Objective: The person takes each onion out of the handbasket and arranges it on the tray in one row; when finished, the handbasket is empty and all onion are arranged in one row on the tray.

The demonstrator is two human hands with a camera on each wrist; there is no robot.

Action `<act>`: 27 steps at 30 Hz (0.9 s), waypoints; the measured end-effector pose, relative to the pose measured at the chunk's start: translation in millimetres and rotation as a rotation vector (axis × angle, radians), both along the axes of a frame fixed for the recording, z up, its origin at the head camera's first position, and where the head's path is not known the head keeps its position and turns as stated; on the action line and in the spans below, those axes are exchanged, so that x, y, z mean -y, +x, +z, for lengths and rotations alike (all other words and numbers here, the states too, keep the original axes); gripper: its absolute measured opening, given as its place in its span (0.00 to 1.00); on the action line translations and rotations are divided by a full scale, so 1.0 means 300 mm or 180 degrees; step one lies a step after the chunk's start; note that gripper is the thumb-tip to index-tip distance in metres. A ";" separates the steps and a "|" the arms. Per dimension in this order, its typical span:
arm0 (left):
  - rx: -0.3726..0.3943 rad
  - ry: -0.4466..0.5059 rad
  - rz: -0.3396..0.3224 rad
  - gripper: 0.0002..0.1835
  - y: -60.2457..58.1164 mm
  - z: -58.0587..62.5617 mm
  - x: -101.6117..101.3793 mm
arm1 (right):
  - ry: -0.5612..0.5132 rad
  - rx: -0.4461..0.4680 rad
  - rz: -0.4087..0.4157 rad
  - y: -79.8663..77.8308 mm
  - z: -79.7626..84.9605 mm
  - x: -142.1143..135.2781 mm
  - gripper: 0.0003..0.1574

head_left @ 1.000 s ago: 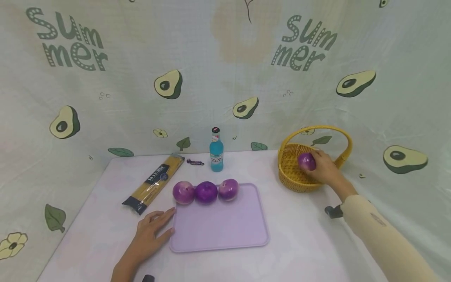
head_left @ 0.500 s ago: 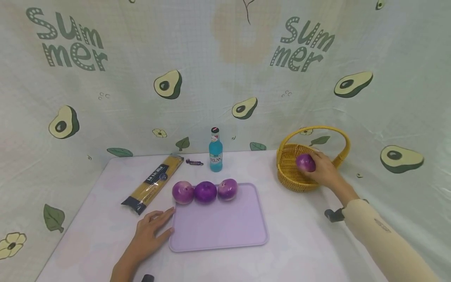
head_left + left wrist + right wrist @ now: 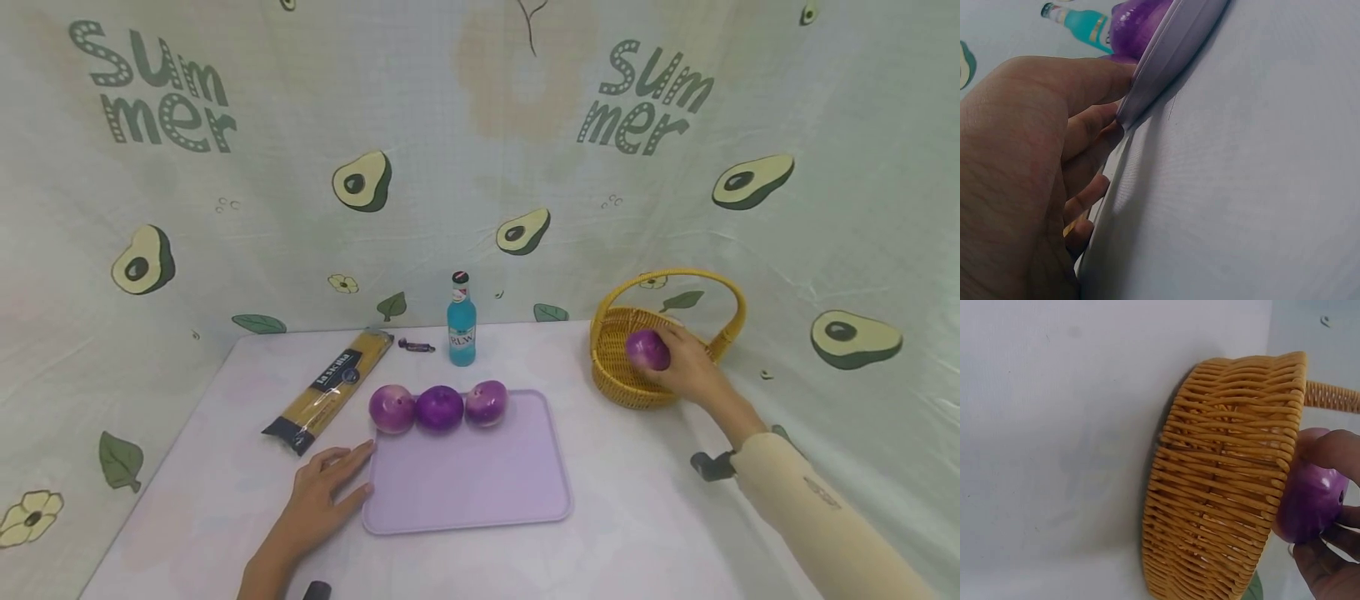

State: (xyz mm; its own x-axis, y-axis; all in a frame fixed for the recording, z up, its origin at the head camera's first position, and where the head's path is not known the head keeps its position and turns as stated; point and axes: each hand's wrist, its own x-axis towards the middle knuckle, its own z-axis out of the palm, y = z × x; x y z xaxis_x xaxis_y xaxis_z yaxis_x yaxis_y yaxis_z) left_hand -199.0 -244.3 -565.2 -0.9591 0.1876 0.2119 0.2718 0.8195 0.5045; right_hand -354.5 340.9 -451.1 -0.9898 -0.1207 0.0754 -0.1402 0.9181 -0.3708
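My right hand [image 3: 686, 364] grips a round, glossy purple vegetable [image 3: 648, 350] with thumb and fingers at the mouth of the yellow wicker basket [image 3: 618, 387]. In the right wrist view the vegetable [image 3: 1313, 500] shows beside the basket's rim, with a small dark spot at one end. My left hand [image 3: 318, 500] lies on the table, its fingers spread, with the forefinger and thumb tips at the left edge of the lilac tray [image 3: 472, 492]. Seen from the left wrist, fingertips touch the tray's rim [image 3: 1166, 62]. Along the tray's far edge sit three similar purple vegetables [image 3: 438, 409].
A blue bottle [image 3: 461, 333] stands upright behind the tray. To its left lie a small dark-wrapped sweet [image 3: 417, 346] and a long pack of spaghetti [image 3: 330, 387]. The basket's tall handle [image 3: 675, 272] arches over its opening. A patterned cloth [image 3: 450, 167] hangs behind the table.
My right hand has shifted slightly left and toward me over the basket, with the purple vegetable in its grip. My left hand stays at the tray's edge.
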 end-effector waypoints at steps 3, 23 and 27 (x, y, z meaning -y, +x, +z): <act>-0.0072 0.0006 -0.0029 0.32 0.001 -0.003 0.003 | 0.0011 -0.0013 0.0020 0.008 0.005 0.005 0.56; 0.0044 0.0039 0.0006 0.32 -0.003 0.004 0.005 | -0.0035 -0.0131 0.0043 0.042 0.030 0.035 0.55; 0.0017 0.0057 -0.0003 0.32 -0.005 -0.002 0.007 | -0.0054 -0.0129 0.0034 0.044 0.039 0.043 0.55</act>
